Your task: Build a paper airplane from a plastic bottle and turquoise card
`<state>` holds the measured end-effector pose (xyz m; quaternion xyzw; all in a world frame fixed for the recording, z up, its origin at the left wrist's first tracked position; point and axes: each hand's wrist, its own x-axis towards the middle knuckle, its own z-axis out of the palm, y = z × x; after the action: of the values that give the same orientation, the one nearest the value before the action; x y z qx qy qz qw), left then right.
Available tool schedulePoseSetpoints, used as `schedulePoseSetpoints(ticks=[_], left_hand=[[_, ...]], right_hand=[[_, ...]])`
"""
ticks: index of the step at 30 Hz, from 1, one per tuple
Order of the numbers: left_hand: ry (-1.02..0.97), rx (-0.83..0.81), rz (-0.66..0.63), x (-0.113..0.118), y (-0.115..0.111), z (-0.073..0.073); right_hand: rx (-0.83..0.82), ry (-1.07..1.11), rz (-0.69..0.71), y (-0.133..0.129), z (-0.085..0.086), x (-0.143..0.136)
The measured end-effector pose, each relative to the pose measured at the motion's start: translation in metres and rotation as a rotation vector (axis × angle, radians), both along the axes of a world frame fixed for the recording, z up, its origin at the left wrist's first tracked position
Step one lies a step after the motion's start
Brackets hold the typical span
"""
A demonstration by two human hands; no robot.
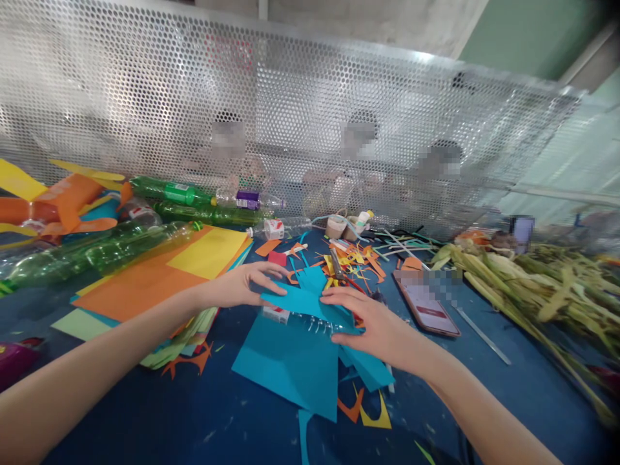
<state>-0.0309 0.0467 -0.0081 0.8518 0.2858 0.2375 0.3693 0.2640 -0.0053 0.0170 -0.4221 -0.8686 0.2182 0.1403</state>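
Note:
A strip of blue paper (310, 302) lies across a small clear plastic bottle (317, 323), part of whose ridged side and label show below it. At the strip's left end, my left hand (245, 284) touches the paper with its fingers spread. My right hand (371, 321) pinches the other end of the strip and bottle between thumb and fingers. Beneath them rests a large blue paper sheet (290, 368). More cut blue paper (368, 368) sits to the right, partly under my right hand.
Coloured sheets (145, 284) and green bottles (111, 248) lie at the left. Paper scraps (358, 258) are piled behind my hands. A phone (426, 303) and dry husks (527, 290) lie right. Beyond a perforated metal screen (290, 84), people are seen.

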Motion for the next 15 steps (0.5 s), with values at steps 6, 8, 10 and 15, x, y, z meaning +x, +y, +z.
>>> schedulePoseSetpoints(ticks=[6,8,10,15], left_hand=[[0.052,0.083,-0.009,0.004,-0.003,0.009],[0.106,0.193,0.006,0.006,-0.008,0.014],[0.153,0.320,0.025,0.008,-0.015,0.019],[0.226,0.361,0.048,0.016,-0.023,0.037]], right_hand=[[0.104,-0.049,0.050,-0.002,-0.005,0.000],[0.142,-0.068,0.088,0.000,-0.008,0.000],[0.176,-0.096,0.116,0.001,-0.010,0.000],[0.222,-0.139,0.125,0.000,-0.010,0.000]])
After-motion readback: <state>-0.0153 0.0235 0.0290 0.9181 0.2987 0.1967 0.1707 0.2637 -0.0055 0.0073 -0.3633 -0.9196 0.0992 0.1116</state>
